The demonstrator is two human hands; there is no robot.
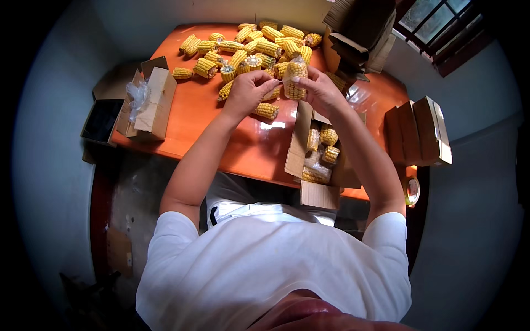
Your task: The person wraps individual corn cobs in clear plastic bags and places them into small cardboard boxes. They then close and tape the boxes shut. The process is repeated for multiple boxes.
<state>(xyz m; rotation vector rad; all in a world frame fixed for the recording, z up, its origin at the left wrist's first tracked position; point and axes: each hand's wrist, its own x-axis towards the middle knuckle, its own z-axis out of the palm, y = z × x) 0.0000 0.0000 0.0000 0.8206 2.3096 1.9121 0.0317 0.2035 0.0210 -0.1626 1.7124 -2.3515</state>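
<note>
My right hand holds a piece of corn in a clear plastic bag upright above the orange table. My left hand is closed in a pinch just left of it, apparently at the bag's edge, though what its fingertips hold is too small to make out. Loose corn pieces lie spread over the back of the table, with one piece below my hands. An open cardboard box at the front holds several corn pieces, some with plastic around them.
A box with clear plastic bags sits at the left edge beside a dark opening. Cardboard boxes stand at the back right and right. A tape roll is at the front right edge, and a window is above.
</note>
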